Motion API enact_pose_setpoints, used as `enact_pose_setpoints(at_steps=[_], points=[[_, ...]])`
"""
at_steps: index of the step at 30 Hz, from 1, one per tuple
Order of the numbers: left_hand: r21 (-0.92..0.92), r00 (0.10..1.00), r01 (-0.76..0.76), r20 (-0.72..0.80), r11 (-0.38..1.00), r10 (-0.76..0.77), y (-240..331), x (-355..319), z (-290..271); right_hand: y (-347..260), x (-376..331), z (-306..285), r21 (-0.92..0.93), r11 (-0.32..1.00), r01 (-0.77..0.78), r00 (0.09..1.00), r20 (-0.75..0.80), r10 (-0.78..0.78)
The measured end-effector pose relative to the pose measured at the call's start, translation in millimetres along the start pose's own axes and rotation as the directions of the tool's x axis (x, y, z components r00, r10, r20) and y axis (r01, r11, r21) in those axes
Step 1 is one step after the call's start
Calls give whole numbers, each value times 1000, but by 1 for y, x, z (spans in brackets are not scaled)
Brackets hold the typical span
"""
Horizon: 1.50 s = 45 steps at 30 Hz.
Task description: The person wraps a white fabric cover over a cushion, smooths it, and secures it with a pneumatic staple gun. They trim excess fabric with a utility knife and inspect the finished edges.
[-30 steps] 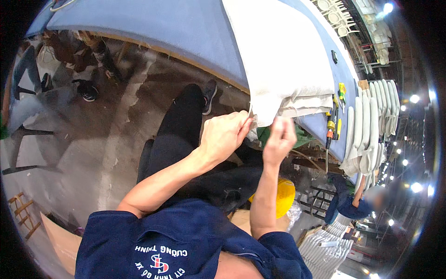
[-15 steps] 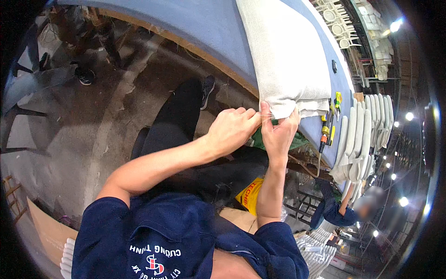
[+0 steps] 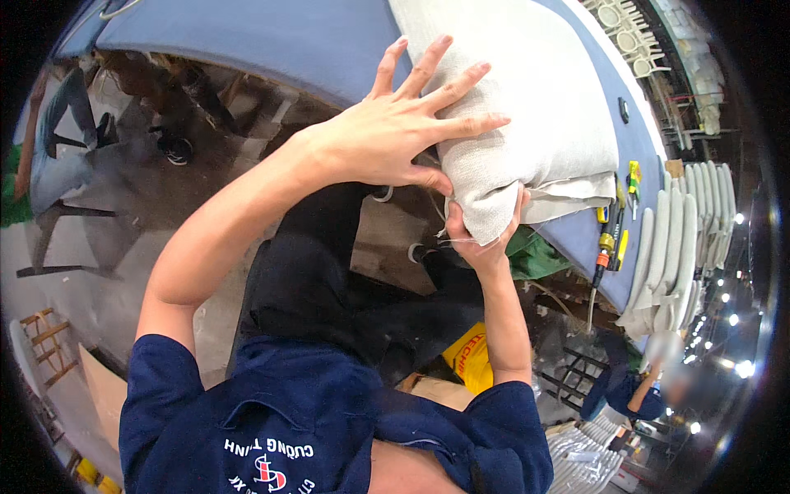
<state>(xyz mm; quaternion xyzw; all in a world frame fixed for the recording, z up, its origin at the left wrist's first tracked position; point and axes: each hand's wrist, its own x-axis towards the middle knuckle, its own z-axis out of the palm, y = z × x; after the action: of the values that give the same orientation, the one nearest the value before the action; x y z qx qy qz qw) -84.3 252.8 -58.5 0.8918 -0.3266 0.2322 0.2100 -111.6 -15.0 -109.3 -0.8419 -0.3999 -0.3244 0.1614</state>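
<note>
Head view gave me one fisheye look down, and much of it was hard to read. The left hand (image 3: 395,123) lay flat on the white cushion (image 3: 527,107), fingers spread wide apart and pressing its near end. The right hand (image 3: 481,239) came up from below and was clamped on the cushion's lower corner, thumb on one side and fingers wrapped under, where I could not see them. A thin thread seemed to run by that corner, but it was too fine for me to be sure. The cushion rested on the blue counter (image 3: 271,37), its near end hanging over the edge; its far end was cut off by the top of the frame. Beside it on the counter lay a few yellow-handled tools (image 3: 613,235), too small to tell apart. A stack of white chair shells (image 3: 675,247) stood just past them. Below the counter edge, dark trousers hid most of the floor (image 3: 115,247). Another person in blue (image 3: 629,387) stood well apart, blurred.
</note>
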Motion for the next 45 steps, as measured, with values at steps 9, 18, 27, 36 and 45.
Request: enact_pose_setpoints(at_steps=[9,18,27,36,45], points=[[113,943,135,292,984,-163,39,17,-26,12,-15,9,102,994,-31,998,-53,37],[-180,936,231,310,956,-168,48,22,-7,14,-6,4,351,934,-64,992,-81,98],[-238,960,220,226,946,-167,51,13,7,-9,17,-30,329,902,-279,957,16,290],[-229,906,220,409,948,-111,33,15,-11,-11,-15,7,541,811,-225,941,-97,325],[-170,952,222,251,960,-175,51,13,8,-18,-16,17,463,847,-261,899,-203,388]])
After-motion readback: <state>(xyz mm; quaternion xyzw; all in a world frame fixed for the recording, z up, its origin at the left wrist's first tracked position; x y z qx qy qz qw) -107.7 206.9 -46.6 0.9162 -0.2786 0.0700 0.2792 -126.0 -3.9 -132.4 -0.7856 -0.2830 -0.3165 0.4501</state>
